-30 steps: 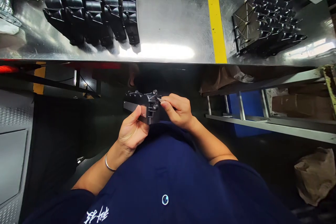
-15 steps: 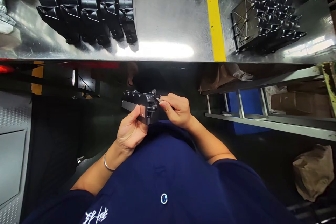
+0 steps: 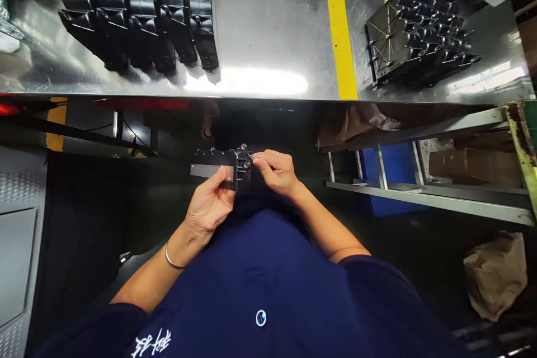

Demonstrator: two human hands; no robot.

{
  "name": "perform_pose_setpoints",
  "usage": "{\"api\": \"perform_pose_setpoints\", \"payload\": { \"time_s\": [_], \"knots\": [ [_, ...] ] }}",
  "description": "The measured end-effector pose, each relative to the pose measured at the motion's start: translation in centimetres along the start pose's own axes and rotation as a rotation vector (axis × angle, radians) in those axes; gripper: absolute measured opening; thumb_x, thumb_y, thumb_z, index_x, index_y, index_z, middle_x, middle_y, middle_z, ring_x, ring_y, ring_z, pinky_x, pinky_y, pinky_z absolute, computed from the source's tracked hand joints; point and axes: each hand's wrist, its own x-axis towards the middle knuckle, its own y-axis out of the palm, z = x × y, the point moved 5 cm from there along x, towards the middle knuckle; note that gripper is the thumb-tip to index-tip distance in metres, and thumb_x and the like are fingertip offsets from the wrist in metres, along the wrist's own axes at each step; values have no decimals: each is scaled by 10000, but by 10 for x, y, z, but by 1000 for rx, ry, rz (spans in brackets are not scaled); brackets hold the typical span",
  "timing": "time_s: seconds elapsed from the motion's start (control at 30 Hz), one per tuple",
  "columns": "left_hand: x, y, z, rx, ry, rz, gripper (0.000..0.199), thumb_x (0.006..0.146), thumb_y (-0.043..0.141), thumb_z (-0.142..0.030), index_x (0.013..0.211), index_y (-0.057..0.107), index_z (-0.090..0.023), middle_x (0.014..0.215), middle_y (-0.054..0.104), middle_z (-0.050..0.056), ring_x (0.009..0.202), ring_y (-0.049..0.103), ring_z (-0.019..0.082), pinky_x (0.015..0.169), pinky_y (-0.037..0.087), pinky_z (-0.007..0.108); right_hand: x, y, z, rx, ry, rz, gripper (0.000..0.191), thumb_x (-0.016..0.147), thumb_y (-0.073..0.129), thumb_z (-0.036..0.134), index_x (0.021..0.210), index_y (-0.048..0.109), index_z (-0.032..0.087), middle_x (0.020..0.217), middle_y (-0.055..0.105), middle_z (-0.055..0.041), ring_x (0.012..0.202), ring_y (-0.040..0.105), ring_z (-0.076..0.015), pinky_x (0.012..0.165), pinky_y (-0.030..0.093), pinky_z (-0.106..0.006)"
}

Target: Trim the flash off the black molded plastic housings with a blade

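Your shirt [image 3: 302,285]: dark navy blue; sleeves [image 3: 364,274] short, same colour. White characters [image 3: 153,343] on your left front. Round button [image 3: 260,318], pale rim, bluish centre. Thin silvery bangle [image 3: 168,258] behind your left hand [image 3: 210,207].

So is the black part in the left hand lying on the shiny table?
No, the left hand holds the black part in the air, short of the shiny table.
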Motion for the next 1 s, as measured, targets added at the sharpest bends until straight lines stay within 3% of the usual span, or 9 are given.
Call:
{"api": "perform_pose_setpoints", "payload": {
  "time_s": [0.1,0.17,0.33,0.47,0.5,0.57,0.67,1.0],
  "knots": [
    [-10,-2,5,48,-46,16,443,970,351,-59,644,642,-130,514,655,9,450,642,86,516,555,139,-1,-15,-31,-18,228,-159,480,881,531,584,775,753,172,783,749,-73,742,691,-172,716,548,-301],
    [-11,-1,4,65,-19,2,462,955,340,-34,619,642,-129,524,661,18,452,640,92,518,559,156,-2,-23,-32,-6,268,-174,479,876,534,592,796,758,176,817,756,-73,788,702,-184,749,554,-317],
    [3,0,-10,54,153,34,432,922,397,-4,607,665,-131,581,704,13,512,662,75,564,560,133,-4,-19,23,83,75,110,326,934,539,407,824,753,188,761,738,-44,681,663,-135,645,519,-258],
    [5,-2,-17,280,352,224,127,746,727,-86,623,711,-115,629,730,31,569,696,134,568,582,182,-4,-10,54,135,6,244,310,945,529,338,773,723,168,640,654,-11,560,567,-89,546,449,-214],
    [3,-1,-18,335,402,271,80,684,796,-132,646,728,-115,647,736,36,607,711,163,602,599,217,-3,-9,56,137,11,257,315,947,525,336,764,717,166,628,638,-6,548,550,-84,534,437,-211],
    [-1,0,-19,415,488,336,173,606,866,-224,689,754,-122,662,738,45,692,732,220,690,621,297,-2,-8,57,142,29,268,330,948,518,351,756,710,165,623,625,-4,539,528,-81,522,423,-211],
    [-5,1,-22,468,571,363,212,601,873,-272,723,769,-132,684,741,56,798,737,260,784,611,357,-1,-9,56,162,53,271,352,948,512,384,753,706,164,617,607,-3,538,509,-82,516,412,-216],
    [-6,-6,-27,575,720,318,198,609,874,-295,659,767,-135,670,735,55,758,724,219,799,590,298,0,-10,61,187,124,368,423,945,503,425,651,654,162,569,551,18,521,470,-74,510,393,-213]
  ]
}}
